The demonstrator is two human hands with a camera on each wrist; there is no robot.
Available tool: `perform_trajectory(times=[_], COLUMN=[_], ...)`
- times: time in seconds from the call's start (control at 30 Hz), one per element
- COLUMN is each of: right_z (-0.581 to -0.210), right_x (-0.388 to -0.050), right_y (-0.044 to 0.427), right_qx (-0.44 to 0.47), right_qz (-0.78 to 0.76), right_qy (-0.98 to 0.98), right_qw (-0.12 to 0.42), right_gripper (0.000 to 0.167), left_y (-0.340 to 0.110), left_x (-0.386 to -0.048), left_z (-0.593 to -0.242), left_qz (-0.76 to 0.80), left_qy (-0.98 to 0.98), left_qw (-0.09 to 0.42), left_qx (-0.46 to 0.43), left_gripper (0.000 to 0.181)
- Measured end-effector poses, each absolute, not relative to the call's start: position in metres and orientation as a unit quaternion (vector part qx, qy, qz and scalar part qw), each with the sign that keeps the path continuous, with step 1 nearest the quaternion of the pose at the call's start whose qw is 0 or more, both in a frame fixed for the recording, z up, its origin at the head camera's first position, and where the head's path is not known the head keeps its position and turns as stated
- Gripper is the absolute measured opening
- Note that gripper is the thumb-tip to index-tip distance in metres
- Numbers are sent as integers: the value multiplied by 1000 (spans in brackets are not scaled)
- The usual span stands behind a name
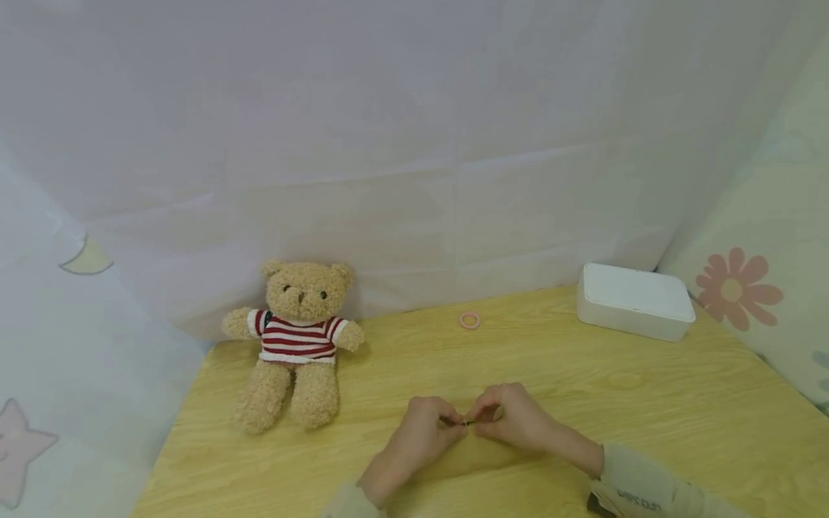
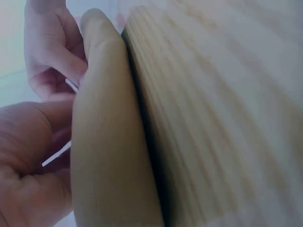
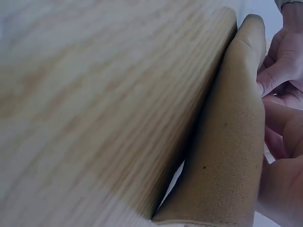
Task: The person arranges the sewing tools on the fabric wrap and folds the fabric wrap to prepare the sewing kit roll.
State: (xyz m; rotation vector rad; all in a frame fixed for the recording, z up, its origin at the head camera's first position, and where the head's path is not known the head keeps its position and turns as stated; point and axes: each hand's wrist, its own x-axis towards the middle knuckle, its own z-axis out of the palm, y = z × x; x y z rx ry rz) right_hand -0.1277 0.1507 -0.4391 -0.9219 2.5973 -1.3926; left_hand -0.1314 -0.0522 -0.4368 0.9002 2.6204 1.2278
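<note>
A tan, soft pouch-like item [image 1: 476,459] with a woven-looking surface lies on the table between my hands, its colour close to the wood's. My left hand [image 1: 417,435] pinches its upper edge with thumb and fingers. From the other side, my right hand [image 1: 518,421] pinches the same edge, the two sets of fingertips nearly meeting. A small dark bit [image 1: 466,423] shows between them, too small to identify. Both wrist views show the item's broad side, in the left one as a tan wall [image 2: 106,137]; it hides part of the fingertips.
A teddy bear [image 1: 299,342] in a red-and-white striped shirt sits at the table's left back. A pink ring [image 1: 469,321] lies near the back edge. At the back right stands a white box [image 1: 635,301]. Cloth hangs behind the wooden table [image 1: 401,360].
</note>
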Motion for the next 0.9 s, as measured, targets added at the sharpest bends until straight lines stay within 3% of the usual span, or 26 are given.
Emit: perform_trajectory(times=[0.2, 0.4, 0.53, 0.7, 0.9], right_z=[-439, -435, -437, -442, -442], right_x=[-127, -124, -121, -113, -102], right_y=[150, 150, 153, 169, 194], right_qx=[-336, -317, -323, -368, -383], right_qz=[-425, -415, -395, -348, -278], right_qy=[841, 853, 860, 863, 881], right_qw=[2, 18, 16, -6, -11], right_gripper=[12, 12, 16, 34, 37], left_y=[-51, -54, -60, -68, -82], left_x=[-128, -129, -124, -110, -96], left_z=[-435, -436, -436, -432, -427], left_qz=[398, 412, 397, 344, 284], left_qy=[858, 852, 858, 881, 902], left_qw=[50, 61, 87, 112, 95], left_qx=[322, 318, 315, 305, 311], left_gripper=[5, 7, 23, 47, 42])
